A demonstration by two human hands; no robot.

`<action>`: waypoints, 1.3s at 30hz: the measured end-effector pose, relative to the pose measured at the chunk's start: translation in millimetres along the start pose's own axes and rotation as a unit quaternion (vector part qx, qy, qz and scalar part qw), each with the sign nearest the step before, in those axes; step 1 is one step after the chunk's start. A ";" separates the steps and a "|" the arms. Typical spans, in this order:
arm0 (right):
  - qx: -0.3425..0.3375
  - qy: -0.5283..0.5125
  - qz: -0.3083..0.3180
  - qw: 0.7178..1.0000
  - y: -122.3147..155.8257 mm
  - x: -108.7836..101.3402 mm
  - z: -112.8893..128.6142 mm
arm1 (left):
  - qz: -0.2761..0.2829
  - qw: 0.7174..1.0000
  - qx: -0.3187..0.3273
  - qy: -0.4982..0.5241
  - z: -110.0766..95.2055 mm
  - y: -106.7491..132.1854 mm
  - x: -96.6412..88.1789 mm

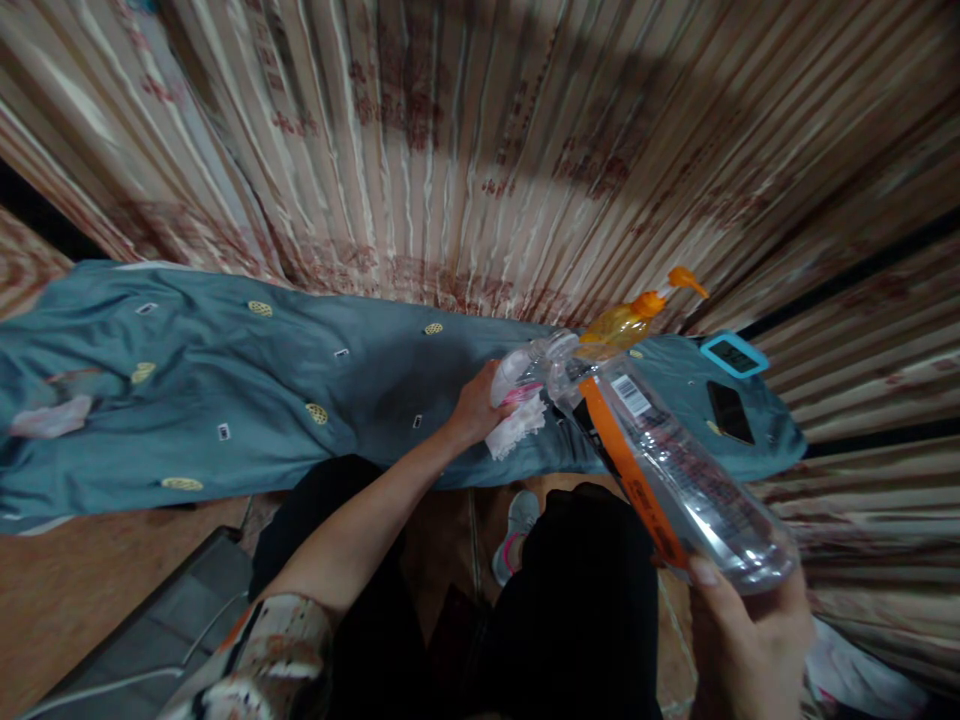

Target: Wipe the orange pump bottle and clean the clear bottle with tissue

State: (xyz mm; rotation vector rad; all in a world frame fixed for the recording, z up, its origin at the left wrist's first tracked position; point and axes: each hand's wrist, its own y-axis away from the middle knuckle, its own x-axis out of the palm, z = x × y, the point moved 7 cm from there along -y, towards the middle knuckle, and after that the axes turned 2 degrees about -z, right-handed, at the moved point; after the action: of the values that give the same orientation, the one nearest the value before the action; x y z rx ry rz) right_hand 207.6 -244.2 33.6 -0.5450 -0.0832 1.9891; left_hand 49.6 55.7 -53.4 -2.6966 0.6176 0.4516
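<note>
Hidden / unclear first:
- Cannot read the print on the clear bottle point(675, 470); only a barcode and an orange strip along its side make out.
- Neck end blurred and glary beside the left hand point(472, 405); cannot tell whether it touches the white cloth point(517, 425) or only overlaps it in view.
- Right hand point(750, 640) cut off by the bottom edge of the view; fingers under the bottle's base out of sight, thumb alone showing on top.
- Lower body of the orange pump bottle point(619, 322) covered by the clear bottle; cannot tell what it stands on.

Bottle:
- Gripped at the base in the right hand, held in the air over the right part of the teal cover point(225, 400) and its near edge.
- Long axis slanting from lower right to upper left, neck toward the left hand, base toward the body.

Hands:
- Left closed around the bunched white cloth, at the near edge of the cover, right of middle.
- Right wrapped round the bottle's base.

Around:
- Dark phone point(730, 412) flat near the cover's right end, a teal-framed thing point(735, 355) just beyond it toward the far right corner.
- Striped curtain point(450, 150) behind the far edge.
- Shoe point(514, 525) on the floor below the near edge.
</note>
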 end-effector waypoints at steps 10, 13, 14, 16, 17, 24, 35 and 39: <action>-0.001 -0.005 -0.003 1.000 -1.0 -1.0 -3.1 | 0.000 1.000 -0.003 -0.010 0.3 0.0 0.0; -0.004 0.000 -0.003 1.000 -1.9 -1.7 -5.3 | 0.002 1.000 0.000 -0.013 -0.4 0.0 0.3; -0.003 0.001 0.000 1.000 -2.0 -1.5 -6.0 | 0.003 1.000 0.002 -0.014 -0.6 0.0 0.6; 0.000 0.000 -0.004 1.000 -2.1 -2.1 -7.2 | 0.004 1.000 0.004 -0.014 -0.5 0.0 0.9; 0.003 -0.003 -0.007 1.000 -2.0 -2.2 -7.5 | 0.004 1.000 0.004 -0.014 -0.3 0.0 0.9; -0.022 0.002 0.002 1.000 1.8 3.8 5.1 | 0.003 1.000 0.017 -0.006 -0.7 -0.2 0.5; -0.011 0.002 0.001 1.000 0.1 -0.8 -5.2 | 0.002 1.000 -0.004 -0.009 0.6 -0.2 0.1; -0.001 -0.015 -0.001 1.000 0.6 2.2 -0.6 | 0.003 1.000 -0.012 -0.011 1.5 -0.2 0.2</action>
State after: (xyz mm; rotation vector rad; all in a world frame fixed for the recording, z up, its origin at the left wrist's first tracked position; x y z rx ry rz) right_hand 206.6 -242.7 32.1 -0.5151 -0.1040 1.9966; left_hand 49.5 56.4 -54.7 -2.7088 0.6190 0.4918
